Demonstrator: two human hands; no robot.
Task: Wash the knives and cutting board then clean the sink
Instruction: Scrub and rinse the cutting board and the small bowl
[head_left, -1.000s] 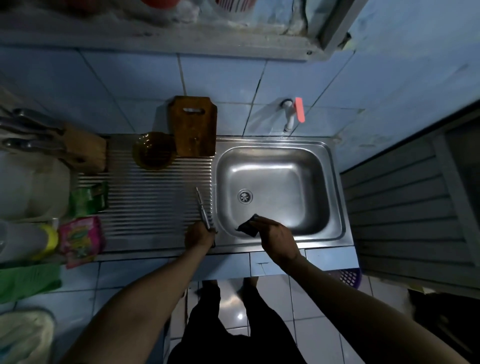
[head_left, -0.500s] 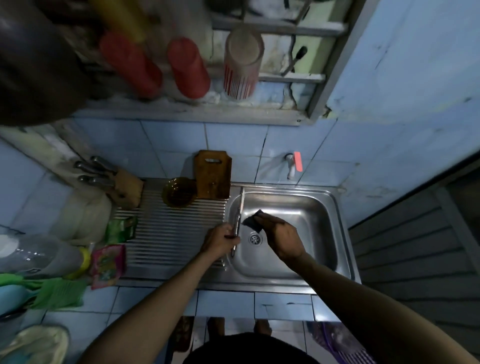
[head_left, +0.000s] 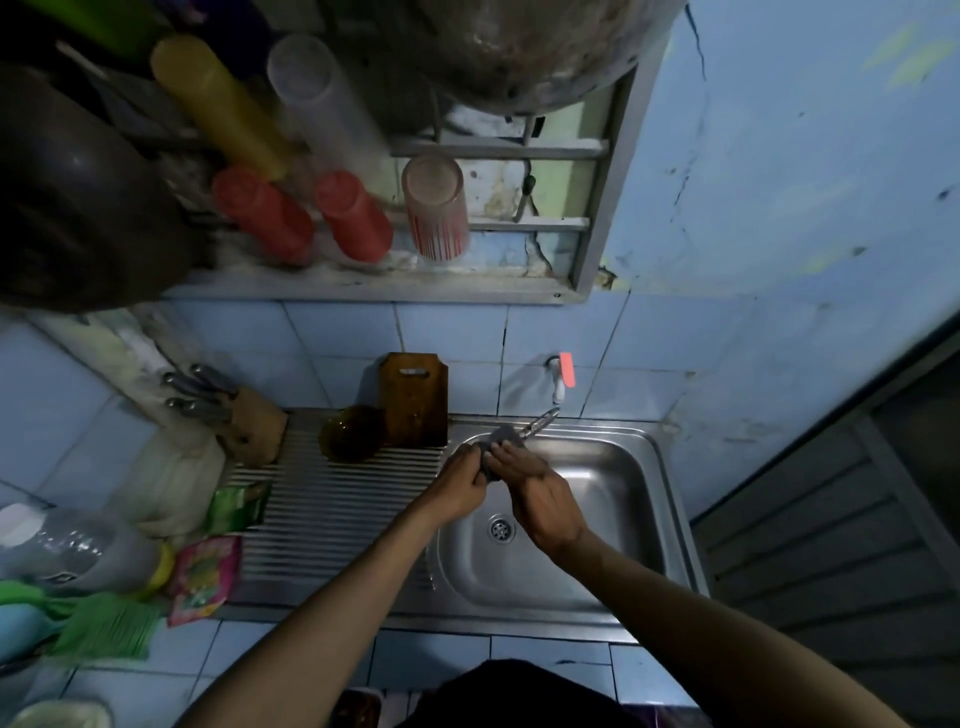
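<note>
Over the far left corner of the steel sink (head_left: 639, 525), my left hand (head_left: 462, 480) grips the handle of a knife (head_left: 540, 422). Its blade points up and to the right, toward the tap (head_left: 560, 379). My right hand (head_left: 535, 488) holds a dark scouring pad (head_left: 503, 437) wrapped against the blade near the handle. The wooden cutting board (head_left: 413, 397) stands upright against the tiled wall behind the drainboard (head_left: 332, 509). A wooden knife block (head_left: 249, 431) with several steel handles sits at the far left of the drainboard.
A brown glass bowl (head_left: 350, 434) sits in front of the cutting board. Sachets (head_left: 202, 577), a plastic bottle (head_left: 78, 545) and a green cloth (head_left: 98, 623) lie left of the drainboard. Cups (head_left: 353, 215) and pans hang on a rack overhead.
My head has tilted up, bringing the rack into view. Both hands moved from the sink's near edge to its far left corner, and the pad now wraps the knife blade.
</note>
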